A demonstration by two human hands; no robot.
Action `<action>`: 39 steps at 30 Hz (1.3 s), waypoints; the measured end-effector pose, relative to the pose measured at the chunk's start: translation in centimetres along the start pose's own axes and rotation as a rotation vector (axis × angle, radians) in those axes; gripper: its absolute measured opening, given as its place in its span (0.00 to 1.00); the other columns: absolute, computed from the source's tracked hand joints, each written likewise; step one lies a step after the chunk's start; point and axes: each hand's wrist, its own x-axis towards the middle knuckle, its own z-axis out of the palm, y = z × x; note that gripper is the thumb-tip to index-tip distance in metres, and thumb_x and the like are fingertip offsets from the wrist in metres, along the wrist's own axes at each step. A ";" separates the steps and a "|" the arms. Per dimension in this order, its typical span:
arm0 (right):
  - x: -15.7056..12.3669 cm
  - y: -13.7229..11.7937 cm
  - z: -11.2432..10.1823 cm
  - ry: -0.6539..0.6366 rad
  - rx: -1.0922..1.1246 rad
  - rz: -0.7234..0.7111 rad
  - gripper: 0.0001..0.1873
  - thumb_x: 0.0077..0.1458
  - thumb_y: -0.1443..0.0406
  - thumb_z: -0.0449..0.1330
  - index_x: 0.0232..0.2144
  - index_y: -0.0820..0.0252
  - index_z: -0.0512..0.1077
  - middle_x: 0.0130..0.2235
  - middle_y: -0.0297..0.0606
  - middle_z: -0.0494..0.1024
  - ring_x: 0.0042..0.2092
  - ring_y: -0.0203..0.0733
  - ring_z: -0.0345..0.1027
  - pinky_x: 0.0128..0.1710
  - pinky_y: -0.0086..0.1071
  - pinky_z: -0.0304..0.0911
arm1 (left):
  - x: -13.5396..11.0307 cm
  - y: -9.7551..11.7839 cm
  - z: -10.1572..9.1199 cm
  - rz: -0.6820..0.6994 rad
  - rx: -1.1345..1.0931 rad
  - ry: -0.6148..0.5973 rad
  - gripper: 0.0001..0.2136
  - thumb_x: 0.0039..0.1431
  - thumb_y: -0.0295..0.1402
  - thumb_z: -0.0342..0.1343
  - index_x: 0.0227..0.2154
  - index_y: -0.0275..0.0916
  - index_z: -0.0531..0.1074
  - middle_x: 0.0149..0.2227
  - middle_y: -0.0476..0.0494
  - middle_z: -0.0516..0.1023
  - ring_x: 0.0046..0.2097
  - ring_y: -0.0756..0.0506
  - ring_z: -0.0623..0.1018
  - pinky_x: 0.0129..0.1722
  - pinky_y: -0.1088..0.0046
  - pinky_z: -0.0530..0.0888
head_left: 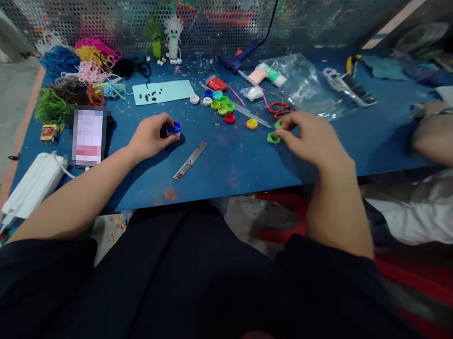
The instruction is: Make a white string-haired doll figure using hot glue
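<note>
My left hand (154, 134) is closed around a small blue-topped pot (174, 129) standing on the blue table. Between the thumb and fingertips of my right hand (307, 138) is a small green cap-like piece (278, 124), partly hidden by the fingers. Just below it, close to the thumb tip, lies a green cap (272, 138). A metal craft-knife blade holder (190, 160) rests between my hands. Left of my right hand is a yellow cap (252, 124), and farther left a red cap (229, 118).
Several coloured caps (222, 109) cluster mid-table beside a light blue card (165, 93) with black bits. Yarn bundles (91, 71), a phone (87, 137) and a white power bank (34, 184) lie left. Red scissors (280, 109), a glue gun (238, 59) and another person's arm (443, 135) are right.
</note>
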 end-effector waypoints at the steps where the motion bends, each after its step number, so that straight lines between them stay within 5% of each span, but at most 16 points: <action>1: -1.0 0.5 0.3 0.025 0.016 0.036 0.09 0.60 0.56 0.60 0.38 0.53 0.68 0.47 0.47 0.81 0.48 0.56 0.74 0.47 0.46 0.66 | 0.0 0.0 0.0 0.004 -0.005 -0.001 0.15 0.58 0.41 0.70 0.43 0.42 0.76 0.42 0.42 0.83 0.39 0.43 0.78 0.40 0.64 0.73; 5: -2.6 0.6 1.3 0.021 0.045 0.039 0.09 0.59 0.55 0.61 0.35 0.52 0.67 0.46 0.46 0.81 0.48 0.57 0.74 0.50 0.50 0.69 | 0.2 -0.2 0.2 0.014 -0.020 0.001 0.15 0.59 0.43 0.70 0.44 0.44 0.76 0.42 0.41 0.83 0.41 0.40 0.80 0.41 0.61 0.74; 13: 2.2 -1.0 3.0 -0.064 0.086 0.001 0.09 0.63 0.55 0.60 0.36 0.51 0.65 0.40 0.46 0.79 0.42 0.56 0.72 0.48 0.53 0.69 | -0.2 -0.3 0.1 -0.004 -0.041 -0.006 0.14 0.59 0.42 0.70 0.44 0.43 0.76 0.43 0.42 0.84 0.43 0.40 0.82 0.42 0.61 0.75; 24: 1.7 0.3 1.8 0.013 0.090 -0.084 0.11 0.63 0.50 0.60 0.36 0.48 0.68 0.52 0.43 0.81 0.52 0.59 0.73 0.53 0.57 0.68 | -0.2 -0.3 0.3 0.013 -0.042 -0.020 0.14 0.59 0.40 0.70 0.44 0.44 0.76 0.45 0.41 0.84 0.45 0.38 0.82 0.43 0.60 0.75; 29: 1.9 -1.3 1.5 0.022 0.011 -0.104 0.17 0.63 0.45 0.62 0.34 0.50 0.69 0.59 0.44 0.79 0.56 0.62 0.72 0.50 0.56 0.69 | -0.2 -0.1 0.1 -0.006 -0.021 -0.021 0.14 0.59 0.41 0.69 0.44 0.43 0.75 0.45 0.40 0.84 0.45 0.38 0.82 0.43 0.60 0.75; 35: 7.1 -6.1 -1.4 0.081 -0.029 -0.230 0.18 0.70 0.47 0.55 0.39 0.52 0.71 0.57 0.46 0.79 0.58 0.54 0.72 0.55 0.47 0.65 | -0.2 -0.2 0.2 -0.018 -0.040 -0.014 0.15 0.58 0.41 0.69 0.44 0.44 0.76 0.44 0.42 0.84 0.43 0.40 0.81 0.43 0.62 0.74; 39: 11.7 -8.1 -0.9 0.144 -0.016 -0.215 0.16 0.74 0.52 0.50 0.44 0.52 0.73 0.52 0.45 0.81 0.52 0.48 0.71 0.54 0.42 0.64 | -0.3 -0.1 -0.1 -0.025 -0.020 -0.012 0.15 0.59 0.42 0.68 0.44 0.43 0.76 0.44 0.41 0.84 0.42 0.42 0.80 0.42 0.63 0.74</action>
